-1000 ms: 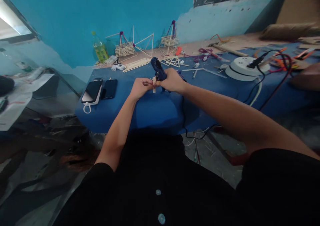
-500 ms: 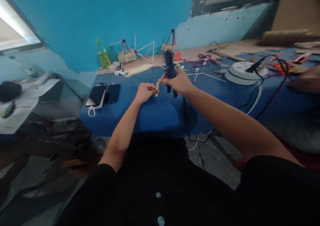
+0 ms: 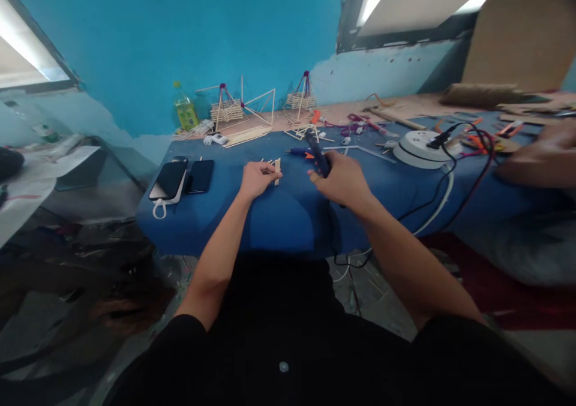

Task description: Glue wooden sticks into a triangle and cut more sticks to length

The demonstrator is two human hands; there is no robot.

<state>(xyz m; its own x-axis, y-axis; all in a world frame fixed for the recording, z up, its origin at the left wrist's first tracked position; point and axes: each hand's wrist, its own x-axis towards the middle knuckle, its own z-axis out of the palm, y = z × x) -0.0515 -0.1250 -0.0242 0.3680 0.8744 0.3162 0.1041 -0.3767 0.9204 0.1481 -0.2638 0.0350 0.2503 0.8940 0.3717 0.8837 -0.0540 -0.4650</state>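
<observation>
My left hand (image 3: 256, 181) rests on the blue table with its fingers closed on a short bundle of pale wooden sticks (image 3: 278, 171), which stands out past the fingertips. To its right, my right hand (image 3: 344, 177) is wrapped round a dark pliers-like tool (image 3: 318, 153). This tool is tilted, its upper end leaning left, and the hand hides its middle. Just behind it lies a blue glue gun (image 3: 297, 152) with an orange part. Small stick pieces (image 3: 269, 161) lie behind my left fingers.
Two phones (image 3: 200, 176) (image 3: 168, 179) lie at left. Long sticks (image 3: 247, 136), stick frames (image 3: 226, 111) and a bottle (image 3: 185, 109) line the back. A round power strip (image 3: 423, 148) with cables sits at right, near another person's hand (image 3: 544, 157).
My right hand has moved right, away from the sticks, and the tool has tipped from nearly upright to a slant. My left hand keeps its grip. The view has shifted slightly.
</observation>
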